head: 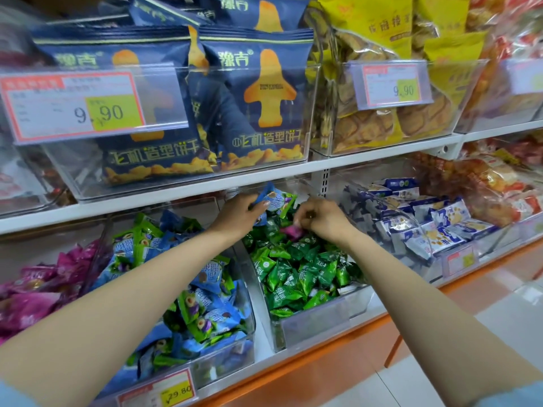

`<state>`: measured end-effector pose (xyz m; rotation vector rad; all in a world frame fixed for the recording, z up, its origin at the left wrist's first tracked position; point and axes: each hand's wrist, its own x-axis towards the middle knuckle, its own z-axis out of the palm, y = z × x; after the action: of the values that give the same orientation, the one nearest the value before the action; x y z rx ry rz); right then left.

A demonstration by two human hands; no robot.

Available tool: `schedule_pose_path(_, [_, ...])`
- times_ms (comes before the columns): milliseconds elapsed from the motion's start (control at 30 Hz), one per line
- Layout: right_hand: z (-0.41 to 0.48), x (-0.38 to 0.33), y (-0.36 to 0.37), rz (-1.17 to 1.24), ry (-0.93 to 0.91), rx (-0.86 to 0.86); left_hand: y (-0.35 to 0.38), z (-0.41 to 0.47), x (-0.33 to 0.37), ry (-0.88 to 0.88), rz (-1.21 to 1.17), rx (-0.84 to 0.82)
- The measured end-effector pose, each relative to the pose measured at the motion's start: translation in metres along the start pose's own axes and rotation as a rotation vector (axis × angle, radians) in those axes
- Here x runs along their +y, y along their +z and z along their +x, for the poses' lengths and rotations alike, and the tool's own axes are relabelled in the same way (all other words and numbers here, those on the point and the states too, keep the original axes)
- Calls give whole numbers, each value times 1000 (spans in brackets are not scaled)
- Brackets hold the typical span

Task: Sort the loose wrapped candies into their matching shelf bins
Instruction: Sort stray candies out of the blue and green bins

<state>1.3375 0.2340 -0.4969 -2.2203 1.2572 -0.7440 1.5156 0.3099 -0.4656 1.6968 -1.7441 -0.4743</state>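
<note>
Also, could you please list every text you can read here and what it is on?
"9.90": upper left price tag
"9.90": upper right price tag
"29.80": bottom price tag
"豫吉" and "飞机造型饼干": blue bags
Candy wrappers and the tags' small print: too blurred.

Small print on the upper price tag [88, 104] is blurred; only 9.90 is legible. The right hand [321, 217] covers most of a pink candy [291, 231]; its grip is unclear. The left edge cuts the pink-wrapped pile [32, 295], and the bottom edge cuts the lower price tag [158, 392].
</note>
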Motion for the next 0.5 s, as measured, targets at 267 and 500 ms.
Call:
schedule_pose_path(267, [-21,-37,-27,787,138,45,-30,-53,-1,-125,-138,70])
schedule_pose_path(500, [-56,-81,-8,912,185,-57,-60,-116,-22,-157,-101,148])
